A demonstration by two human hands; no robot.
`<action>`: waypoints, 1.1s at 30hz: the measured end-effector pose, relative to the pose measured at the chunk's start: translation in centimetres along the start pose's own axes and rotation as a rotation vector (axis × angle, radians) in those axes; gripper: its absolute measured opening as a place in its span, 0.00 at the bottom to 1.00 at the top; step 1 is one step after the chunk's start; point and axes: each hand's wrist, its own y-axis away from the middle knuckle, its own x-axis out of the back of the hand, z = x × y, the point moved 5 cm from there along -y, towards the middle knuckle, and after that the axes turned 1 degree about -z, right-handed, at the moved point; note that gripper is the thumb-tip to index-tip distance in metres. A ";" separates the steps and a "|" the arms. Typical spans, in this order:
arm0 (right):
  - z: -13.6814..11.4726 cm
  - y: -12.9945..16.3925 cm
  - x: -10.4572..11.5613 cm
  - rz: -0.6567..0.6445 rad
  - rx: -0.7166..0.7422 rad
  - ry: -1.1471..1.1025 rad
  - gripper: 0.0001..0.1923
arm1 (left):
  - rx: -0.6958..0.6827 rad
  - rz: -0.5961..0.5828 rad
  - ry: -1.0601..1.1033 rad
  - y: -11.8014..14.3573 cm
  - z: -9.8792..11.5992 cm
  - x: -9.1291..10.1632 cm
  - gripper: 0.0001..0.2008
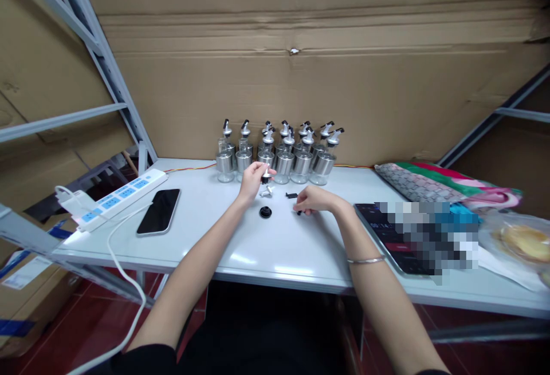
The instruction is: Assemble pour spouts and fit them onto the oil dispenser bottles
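Note:
My left hand (252, 183) is closed on a small silver-and-black pourer top (266, 178), held upright just in front of the bottles. Below it on the table lies a silver spout piece (267, 192). A round black stopper (265, 212) rests between my two hands, touched by neither. My right hand (317, 198) reaches down to the tabletop, fingertips pinched at a small black piece (299, 212), mostly hidden. Just beyond those fingers is a flat black part (291, 195). Several glass-and-steel bottles (284, 164) with pourer tops stand in rows behind.
On the left are a power strip (122, 197) with a white cable and a dark phone (158, 212). A tablet-like device (387, 237), partly blurred, lies right, beside patterned fabric (429, 186) and a bagged round food item (526, 242). Cardboard (258, 89) walls the back.

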 end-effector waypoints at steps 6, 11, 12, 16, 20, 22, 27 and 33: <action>0.0 -0.2 0.5 0.084 0.041 -0.027 0.15 | -0.014 0.004 -0.001 0.0 -0.1 0.1 0.09; -1.7 0.1 1.3 0.235 0.286 -0.242 0.17 | 0.015 0.011 0.021 0.0 -0.5 -0.2 0.07; -2.1 0.2 1.3 0.232 0.332 -0.342 0.18 | 0.023 0.017 0.027 0.1 -0.7 -0.3 0.07; -3.2 0.3 1.2 0.271 0.415 -0.581 0.20 | 0.046 0.017 -0.010 0.5 -1.2 -0.9 0.05; -3.3 -0.1 1.3 0.368 0.417 -0.648 0.20 | 0.081 -0.041 -0.078 0.9 -1.7 -1.5 0.05; -3.1 -0.3 1.4 0.410 0.410 -0.694 0.20 | 0.066 -0.067 -0.092 0.9 -1.7 -1.6 0.06; -2.9 -0.5 1.7 0.491 0.417 -0.832 0.20 | -0.044 -0.083 -0.198 0.7 -1.2 -1.4 0.06; -2.9 -0.5 1.8 0.526 0.418 -0.807 0.20 | -0.041 -0.128 -0.281 0.8 -1.4 -1.3 0.08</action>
